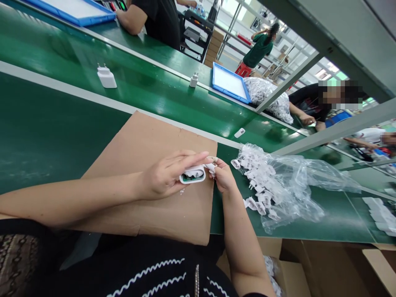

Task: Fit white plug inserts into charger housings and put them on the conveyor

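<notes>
My left hand (163, 175) is wrapped round a white charger housing (193, 175). The housing's open end faces me, with green circuit board and white material showing inside. Just to its right, my right hand (223, 176) pinches a small white plastic piece (210, 168) close to the housing's edge. Both hands are above a brown cardboard sheet (148, 144). To the right, many similar white plastic pieces (258, 177) spill from a clear plastic bag (297, 177).
White chargers (107, 77) (194, 80) and a small white part (239, 133) lie on the green conveyor (148, 95). Blue trays (231, 83) stand beyond it. Co-workers sit across and to the right. A sloping metal frame (337, 126) crosses at right, with open cardboard boxes (293, 276) below.
</notes>
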### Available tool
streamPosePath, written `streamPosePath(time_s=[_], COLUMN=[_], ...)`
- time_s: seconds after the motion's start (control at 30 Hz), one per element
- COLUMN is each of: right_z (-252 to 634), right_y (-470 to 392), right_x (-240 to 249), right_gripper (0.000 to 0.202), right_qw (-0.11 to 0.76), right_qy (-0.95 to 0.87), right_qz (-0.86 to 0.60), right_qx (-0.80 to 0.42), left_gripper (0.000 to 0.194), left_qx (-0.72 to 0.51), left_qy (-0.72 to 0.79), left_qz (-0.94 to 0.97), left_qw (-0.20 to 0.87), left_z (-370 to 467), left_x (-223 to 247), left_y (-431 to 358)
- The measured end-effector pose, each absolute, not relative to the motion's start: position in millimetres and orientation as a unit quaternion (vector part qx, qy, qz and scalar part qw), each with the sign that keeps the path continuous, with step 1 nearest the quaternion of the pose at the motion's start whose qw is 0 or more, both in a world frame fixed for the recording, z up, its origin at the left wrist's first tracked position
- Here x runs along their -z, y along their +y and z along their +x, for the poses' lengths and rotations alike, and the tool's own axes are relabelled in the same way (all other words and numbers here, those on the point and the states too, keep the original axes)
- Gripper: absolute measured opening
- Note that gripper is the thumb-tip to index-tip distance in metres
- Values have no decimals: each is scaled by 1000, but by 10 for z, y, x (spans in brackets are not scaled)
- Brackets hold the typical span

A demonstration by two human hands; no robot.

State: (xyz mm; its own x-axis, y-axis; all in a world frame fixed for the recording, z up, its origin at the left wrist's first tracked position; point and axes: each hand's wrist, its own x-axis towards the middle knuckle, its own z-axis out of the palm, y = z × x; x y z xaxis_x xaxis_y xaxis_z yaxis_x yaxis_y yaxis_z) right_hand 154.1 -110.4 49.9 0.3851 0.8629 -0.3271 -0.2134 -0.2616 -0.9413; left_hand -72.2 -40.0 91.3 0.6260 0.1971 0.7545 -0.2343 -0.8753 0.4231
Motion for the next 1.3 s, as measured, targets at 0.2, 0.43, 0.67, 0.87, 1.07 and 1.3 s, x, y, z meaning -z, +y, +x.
streamPosePath(time_s=[0.2, 0.43, 0.67, 0.87, 1.07, 1.3], right_z=[1543, 1557, 1544, 1532, 1525, 1526], right_y=[-1109, -1112, -1114, -1120, -1124, -1128], right_x=[-475, -452, -461, -486, -497, -508], right_gripper=[33, 33, 36, 35, 34, 36], right_qw=[553, 551, 552, 551, 549, 545], right_qy=[-267, -267, -258, -262, -261, -270], right_qz=[-622, -626, -624, -625, -631, -633], right_qx=[-486, -483, -489, -487, -482, -479], left_gripper=[79, 85, 42, 41, 45, 46], left_qx=[-440, -441, -255, -125, -131, -144], left_qy=[-14, -26, 146, 209, 194, 198], left_qz=[864, 848, 520, 281, 229, 214], left_qw=[246, 294, 802, 928, 945, 946], left_z=[-715, -721, -672, -675, -696, -694], left_x=[-897, -882, -1186, -1362, -1366, -1375], left_y=[-380, -394, -518, -401, -396, -388])
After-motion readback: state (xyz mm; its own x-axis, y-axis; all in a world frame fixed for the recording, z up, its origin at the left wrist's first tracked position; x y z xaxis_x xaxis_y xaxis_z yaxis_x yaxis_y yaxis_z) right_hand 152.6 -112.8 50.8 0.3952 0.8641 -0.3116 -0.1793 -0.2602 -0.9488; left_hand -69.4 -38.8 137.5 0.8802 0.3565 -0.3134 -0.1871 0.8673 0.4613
